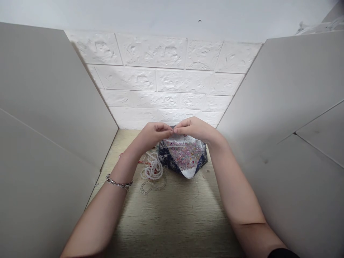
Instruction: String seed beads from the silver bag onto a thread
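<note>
My left hand (156, 134) and my right hand (191, 128) meet fingertip to fingertip at the back of the table. Thumb and fingers of each are pinched together; whatever sits between them is too small to make out. Just below them lies a clear bag of small pink and multicoloured beads (186, 154), resting on dark blue patterned cloth (168, 157). Strings of white beads (153, 170) are coiled beside the cloth, under the left wrist. A loop of clear beads (146, 187) lies nearer to me.
The pale wooden table (172, 218) runs back to a white brick-patterned wall (168, 80). Grey panels stand on the left (48, 100) and on the right (285, 93), closing in both sides. A chain bracelet (118, 183) circles my left wrist.
</note>
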A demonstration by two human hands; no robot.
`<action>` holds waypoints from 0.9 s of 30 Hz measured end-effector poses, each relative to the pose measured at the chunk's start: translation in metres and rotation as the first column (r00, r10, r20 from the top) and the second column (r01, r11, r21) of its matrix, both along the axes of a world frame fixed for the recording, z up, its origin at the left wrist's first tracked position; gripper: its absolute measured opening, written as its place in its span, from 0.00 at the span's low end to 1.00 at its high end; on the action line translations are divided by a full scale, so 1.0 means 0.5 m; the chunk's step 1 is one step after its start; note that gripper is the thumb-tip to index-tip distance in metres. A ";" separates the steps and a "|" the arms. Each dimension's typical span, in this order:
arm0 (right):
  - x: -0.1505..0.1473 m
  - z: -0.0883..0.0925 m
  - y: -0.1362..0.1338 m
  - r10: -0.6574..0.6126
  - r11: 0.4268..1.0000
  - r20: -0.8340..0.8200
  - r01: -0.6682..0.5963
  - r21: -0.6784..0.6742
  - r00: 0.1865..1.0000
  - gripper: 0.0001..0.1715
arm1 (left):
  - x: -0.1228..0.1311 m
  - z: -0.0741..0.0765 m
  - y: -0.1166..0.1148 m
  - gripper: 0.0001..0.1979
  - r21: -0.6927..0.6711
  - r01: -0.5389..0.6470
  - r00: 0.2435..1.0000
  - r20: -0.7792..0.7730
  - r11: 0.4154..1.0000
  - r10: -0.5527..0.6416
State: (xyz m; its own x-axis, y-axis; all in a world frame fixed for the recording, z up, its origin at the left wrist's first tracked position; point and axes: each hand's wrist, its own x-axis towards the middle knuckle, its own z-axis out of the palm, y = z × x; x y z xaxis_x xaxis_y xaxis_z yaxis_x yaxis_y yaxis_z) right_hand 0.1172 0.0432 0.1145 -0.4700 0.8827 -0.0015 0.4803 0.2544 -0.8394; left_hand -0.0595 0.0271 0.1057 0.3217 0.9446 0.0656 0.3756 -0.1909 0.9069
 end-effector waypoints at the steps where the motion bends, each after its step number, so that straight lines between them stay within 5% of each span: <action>1: 0.000 -0.002 0.002 -0.004 1.000 -0.020 0.004 -0.001 1.000 0.13 | 0.000 -0.001 0.001 0.12 0.000 -0.008 1.000 0.014 1.000 0.008; 7: -0.005 -0.001 0.001 -0.037 0.999 -0.077 0.037 -0.007 0.996 0.06 | 0.000 -0.003 0.002 0.09 -0.044 -0.031 0.989 0.144 0.999 0.038; 13: 0.003 0.007 -0.006 -0.043 0.999 0.021 0.043 0.002 0.999 0.03 | -0.005 0.014 -0.011 0.05 -0.242 0.125 0.897 0.441 0.962 -0.005; 22: 0.013 0.016 -0.013 0.040 0.999 0.051 -0.040 -0.008 0.998 0.05 | -0.003 0.012 -0.008 0.14 -0.079 -0.028 0.998 -0.052 0.997 0.023; 27: 0.011 0.019 -0.014 0.079 0.997 0.073 -0.079 -0.002 0.994 0.07 | 0.003 0.007 -0.005 0.13 -0.015 0.022 0.995 -0.098 1.000 -0.023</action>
State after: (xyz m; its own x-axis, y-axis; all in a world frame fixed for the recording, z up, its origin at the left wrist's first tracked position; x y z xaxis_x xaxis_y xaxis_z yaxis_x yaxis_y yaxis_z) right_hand 0.1225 0.0360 0.1239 -0.5370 0.8427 -0.0372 0.5184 0.2949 -0.8027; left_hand -0.0578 0.0246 0.1094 0.3469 0.9377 0.0195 0.4585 -0.1877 0.8686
